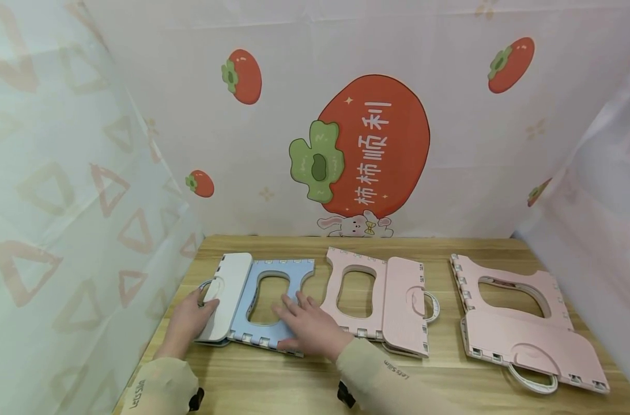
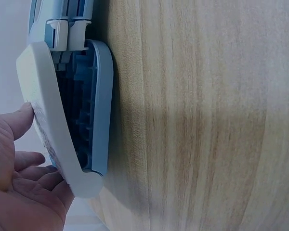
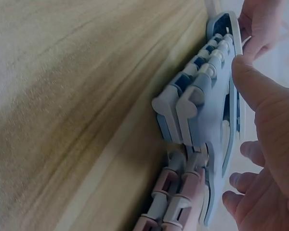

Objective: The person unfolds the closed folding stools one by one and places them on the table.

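A folded blue-and-white folding stool (image 1: 270, 329) lies flat on the table at the left. My left hand (image 1: 189, 316) grips its white panel (image 1: 233, 294) at the outer edge by the handle, thumb on the face and fingers curled at the rim. In the left wrist view, the white panel (image 2: 53, 115) stands slightly apart from the blue part (image 2: 103, 106) below it. My right hand (image 1: 312, 325) rests with spread fingers over the blue panel's near right corner. In the right wrist view, its thumb (image 3: 253, 79) is at the stool's edge, the other fingers loosely bent.
A folded pink stool (image 1: 405, 311) lies just right of the blue one, close to my right hand. Farther right lies another folded pink stool (image 1: 535, 340), turned with its white handle (image 1: 534, 385) toward me. Printed cloth walls (image 1: 273, 144) enclose the wooden table (image 1: 252, 383).
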Available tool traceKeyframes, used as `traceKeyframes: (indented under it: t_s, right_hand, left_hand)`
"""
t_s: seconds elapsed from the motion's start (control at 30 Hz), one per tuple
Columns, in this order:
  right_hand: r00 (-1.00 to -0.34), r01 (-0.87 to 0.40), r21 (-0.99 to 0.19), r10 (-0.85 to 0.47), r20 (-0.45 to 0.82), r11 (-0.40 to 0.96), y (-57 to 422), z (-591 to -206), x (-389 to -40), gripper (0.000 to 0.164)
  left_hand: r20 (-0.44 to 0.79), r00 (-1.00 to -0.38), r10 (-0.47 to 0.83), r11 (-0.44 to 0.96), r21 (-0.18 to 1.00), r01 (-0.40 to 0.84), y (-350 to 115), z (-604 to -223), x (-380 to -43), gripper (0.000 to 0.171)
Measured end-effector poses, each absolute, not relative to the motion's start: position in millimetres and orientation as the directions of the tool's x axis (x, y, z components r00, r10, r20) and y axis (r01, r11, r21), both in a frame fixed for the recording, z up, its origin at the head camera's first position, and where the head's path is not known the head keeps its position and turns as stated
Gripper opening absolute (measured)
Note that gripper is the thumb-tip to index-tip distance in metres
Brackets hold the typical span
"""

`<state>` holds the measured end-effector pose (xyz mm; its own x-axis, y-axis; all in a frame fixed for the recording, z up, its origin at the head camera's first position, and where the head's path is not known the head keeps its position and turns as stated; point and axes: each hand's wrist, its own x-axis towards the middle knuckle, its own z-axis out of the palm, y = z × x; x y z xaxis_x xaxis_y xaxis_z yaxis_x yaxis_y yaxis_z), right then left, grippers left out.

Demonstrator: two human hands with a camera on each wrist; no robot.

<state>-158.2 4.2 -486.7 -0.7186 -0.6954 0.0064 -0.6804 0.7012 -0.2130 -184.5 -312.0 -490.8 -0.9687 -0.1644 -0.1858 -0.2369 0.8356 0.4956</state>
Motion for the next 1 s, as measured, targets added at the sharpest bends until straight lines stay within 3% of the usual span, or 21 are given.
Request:
traceKeyframes:
  t_s: [0.47, 0.8, 1.0]
  right_hand:
    - [-0.637, -0.767, -0.104, -0.771, 0.009, 0.633, -8.1, -497.5, -150.2, 0.079]
    - [-0.609, -0.793, 0.014, -0.793, 0.004, 0.609, -18.5, -505.4, -147.3, 0.073]
    - [-0.600, -0.799, 0.020, -0.799, 0.035, 0.601, -22.1, -507.0, -146.7, 0.067]
  left_hand:
    - [-0.187, -0.972, -0.145, 0.845, 0.488, -0.220, -313.6, -487.2, -184.3, 0.081]
    - [-0.186, -0.970, -0.155, 0.829, 0.510, -0.230, -316.1, -489.1, -184.9, 0.084]
    - [-0.206, -0.963, -0.176, 0.806, 0.531, -0.261, -316.7, -488.9, -186.4, 0.089]
